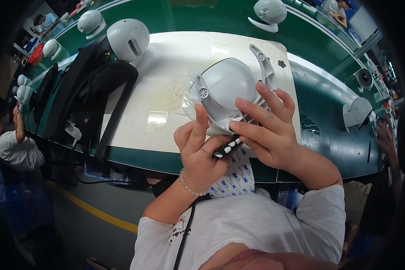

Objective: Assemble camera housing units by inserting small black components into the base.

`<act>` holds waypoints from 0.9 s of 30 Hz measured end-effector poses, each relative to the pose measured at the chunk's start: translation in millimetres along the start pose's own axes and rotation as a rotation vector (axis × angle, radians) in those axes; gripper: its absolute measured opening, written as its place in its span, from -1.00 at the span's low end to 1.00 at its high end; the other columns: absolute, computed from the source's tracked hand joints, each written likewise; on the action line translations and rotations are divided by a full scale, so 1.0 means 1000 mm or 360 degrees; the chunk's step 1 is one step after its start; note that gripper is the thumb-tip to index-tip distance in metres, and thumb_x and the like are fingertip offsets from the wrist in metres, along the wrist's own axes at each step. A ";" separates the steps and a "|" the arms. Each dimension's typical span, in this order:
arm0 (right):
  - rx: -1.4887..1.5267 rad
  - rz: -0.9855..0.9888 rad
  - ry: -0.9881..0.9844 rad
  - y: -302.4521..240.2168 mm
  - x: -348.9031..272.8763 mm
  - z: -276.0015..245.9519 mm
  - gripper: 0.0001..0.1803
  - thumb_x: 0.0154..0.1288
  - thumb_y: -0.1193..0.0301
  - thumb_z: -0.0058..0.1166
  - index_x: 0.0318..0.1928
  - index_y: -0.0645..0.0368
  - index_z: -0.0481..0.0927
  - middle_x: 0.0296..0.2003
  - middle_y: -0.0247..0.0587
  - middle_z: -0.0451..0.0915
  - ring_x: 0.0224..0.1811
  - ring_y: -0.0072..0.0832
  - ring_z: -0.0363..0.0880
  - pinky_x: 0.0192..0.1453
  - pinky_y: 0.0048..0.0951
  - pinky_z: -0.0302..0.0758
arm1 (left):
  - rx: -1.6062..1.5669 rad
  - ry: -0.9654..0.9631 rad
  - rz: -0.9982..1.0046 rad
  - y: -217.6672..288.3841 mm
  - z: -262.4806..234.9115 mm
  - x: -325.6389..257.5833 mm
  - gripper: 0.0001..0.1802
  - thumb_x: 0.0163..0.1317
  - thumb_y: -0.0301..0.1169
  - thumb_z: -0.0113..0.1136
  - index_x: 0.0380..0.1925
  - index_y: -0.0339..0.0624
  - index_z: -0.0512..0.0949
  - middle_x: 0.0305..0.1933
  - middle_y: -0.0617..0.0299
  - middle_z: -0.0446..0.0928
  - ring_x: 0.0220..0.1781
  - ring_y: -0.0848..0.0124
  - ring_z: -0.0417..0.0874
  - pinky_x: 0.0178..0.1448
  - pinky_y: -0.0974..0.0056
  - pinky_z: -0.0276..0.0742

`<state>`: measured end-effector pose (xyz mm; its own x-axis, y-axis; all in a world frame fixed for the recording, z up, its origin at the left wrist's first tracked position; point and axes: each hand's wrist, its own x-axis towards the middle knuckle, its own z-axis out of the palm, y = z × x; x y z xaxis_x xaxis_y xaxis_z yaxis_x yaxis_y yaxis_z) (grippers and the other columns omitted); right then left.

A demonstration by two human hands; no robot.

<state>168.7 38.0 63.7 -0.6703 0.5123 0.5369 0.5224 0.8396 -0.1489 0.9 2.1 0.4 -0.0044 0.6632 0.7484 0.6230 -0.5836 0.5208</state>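
Observation:
A white rounded plastic housing (229, 81) lies on the work mat, with a white U-shaped bracket (201, 91) around its near side. My left hand (200, 150) is closed on a black strip with white patches (227, 147), its thumb pointing up beside the bracket. Below it hangs a white backing sheet with blue print (237, 177); whether strip and sheet are one piece, I cannot tell. My right hand (270, 130) spreads its fingers over the bracket's right and near side. One right fingertip meets a small dark spot at the bracket's near edge.
Under the housing, a pale mat (166, 58) covers part of the green bench (319, 148). To the left stand a black bin (76, 85) and a white housing (129, 39). More white units (269, 13) are at the back and right. Other people work nearby.

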 end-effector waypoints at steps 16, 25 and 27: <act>-0.0086 -0.0518 0.0545 -0.006 -0.014 0.010 -0.88 -0.08 0.42 0.11 -0.42 0.03 0.53 -0.09 -0.43 0.53 0.04 -0.40 0.40 0.14 -0.31 0.06 | -0.0102 -0.0018 -0.0061 -0.002 -0.002 -0.002 -0.67 -0.47 -0.54 0.30 -0.50 -0.10 0.61 0.31 -0.03 0.09 -0.06 0.30 0.29 0.04 0.35 0.18; 0.0453 -0.0134 0.0291 -0.001 -0.008 -0.002 -0.79 -0.05 0.48 0.18 -0.36 0.01 0.46 -0.24 -0.38 0.55 0.01 -0.32 0.40 -0.09 -0.33 0.15 | -0.0184 -0.0019 0.0004 -0.004 -0.003 -0.001 -0.71 -0.42 -0.39 0.43 -0.54 -0.08 0.62 0.32 -0.03 0.04 0.00 0.26 0.29 0.04 0.35 0.20; 0.0480 -0.0130 0.0366 -0.002 -0.008 0.001 -0.72 -0.07 0.51 0.18 -0.30 -0.01 0.43 -0.32 -0.45 0.56 -0.09 -0.40 0.46 -0.12 -0.36 0.12 | -0.0174 -0.0017 0.0008 -0.005 -0.002 -0.001 -0.72 -0.42 -0.40 0.43 -0.55 -0.08 0.62 0.32 -0.03 0.04 0.00 0.26 0.29 0.04 0.35 0.20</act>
<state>172.9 31.8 59.0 -0.5495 0.4165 0.7243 0.2710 0.9089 -0.3170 -3.6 3.3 -2.4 0.0072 0.6650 0.7468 0.5339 -0.6340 0.5594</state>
